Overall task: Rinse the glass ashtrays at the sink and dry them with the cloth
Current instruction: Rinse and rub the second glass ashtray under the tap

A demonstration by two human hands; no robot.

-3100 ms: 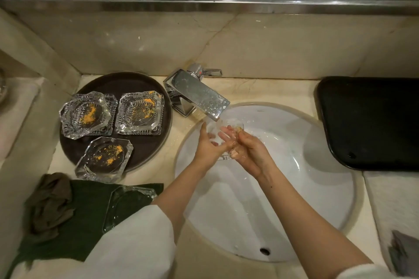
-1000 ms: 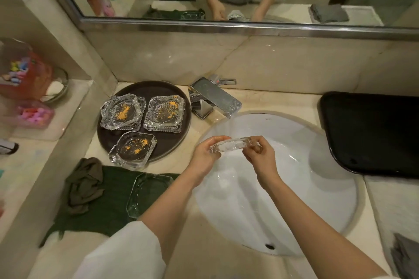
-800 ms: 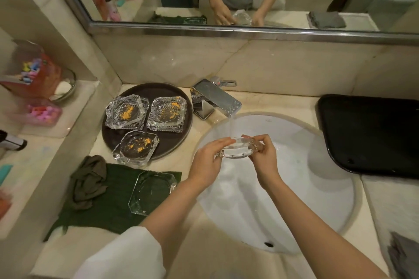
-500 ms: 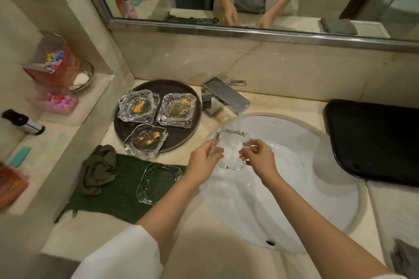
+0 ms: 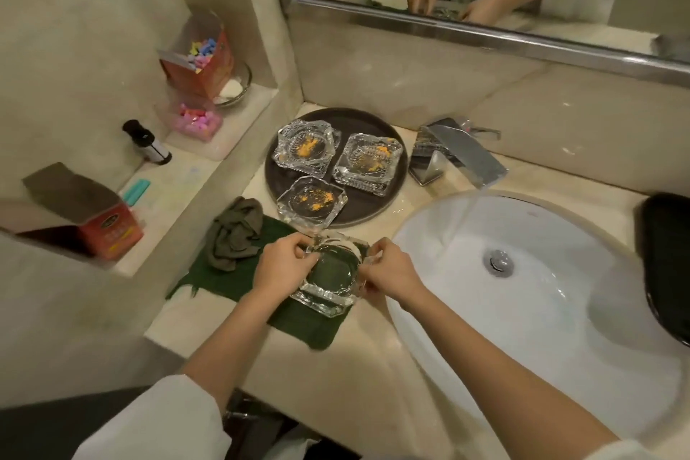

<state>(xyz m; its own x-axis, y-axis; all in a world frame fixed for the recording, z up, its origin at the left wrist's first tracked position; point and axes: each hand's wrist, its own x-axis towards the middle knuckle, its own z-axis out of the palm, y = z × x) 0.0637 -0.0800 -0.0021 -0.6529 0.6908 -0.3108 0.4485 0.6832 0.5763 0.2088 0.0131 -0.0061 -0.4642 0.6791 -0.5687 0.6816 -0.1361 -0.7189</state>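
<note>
Glass ashtray [image 5: 330, 274], pinched by left hand [image 5: 278, 269] and right hand [image 5: 390, 273], sits over the green towel [image 5: 298, 321] beside the sink [image 5: 429, 231] (tap running); drying with the cloth [image 5: 235, 231] likely follows.

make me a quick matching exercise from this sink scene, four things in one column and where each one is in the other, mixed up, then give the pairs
Things:
1. rinsed ashtray
2. crumpled brown cloth
3. three ashtrays with orange residue
4. water stream

Places or states:
A. on the round dark tray
B. running from the faucet into the basin
C. held between the left hand and right hand over the green towel
D. lying on the green towel's left end

Pairs: 1-C, 2-D, 3-A, 4-B
</note>
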